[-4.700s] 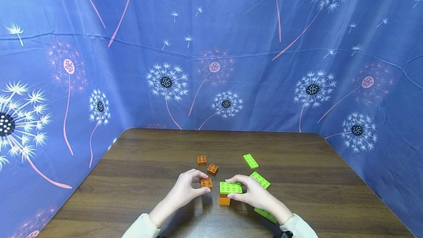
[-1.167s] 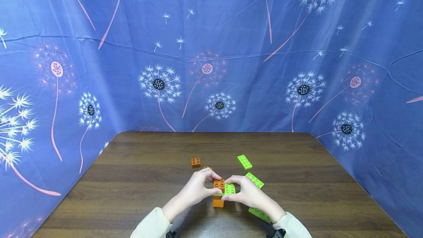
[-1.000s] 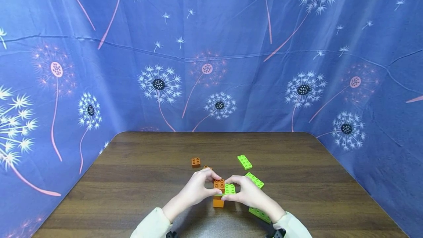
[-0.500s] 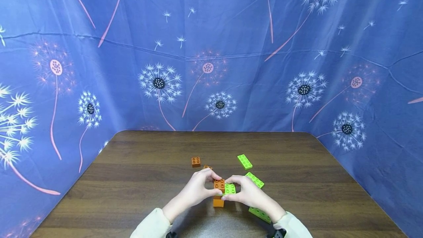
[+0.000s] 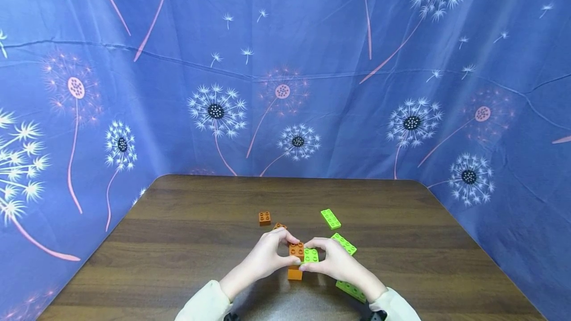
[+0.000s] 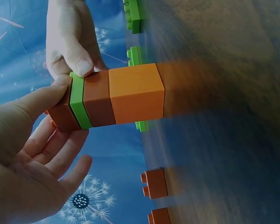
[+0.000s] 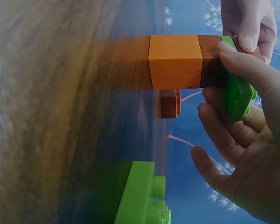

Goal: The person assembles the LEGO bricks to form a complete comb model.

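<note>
A small tower stands on the table: an orange brick at the bottom, a brown brick over it, then a bright green plate whose right half juts out past the tower. On the plate's left half sits another brown brick, studs up. My left hand pinches this top brick between thumb and fingers. My right hand grips the green plate by its front and back edges, its thumb at the seam with the lower brown brick.
Two loose brown bricks, one at the back left and one partly hidden behind the left hand, lie on the wooden table. Green plates lie at the back, behind the right hand and under the right forearm.
Since the earliest frame, the left hand has brought its brown brick rightward onto the green plate's left half. Over the last second both hands hold nearly still; the head view shifts slightly.
</note>
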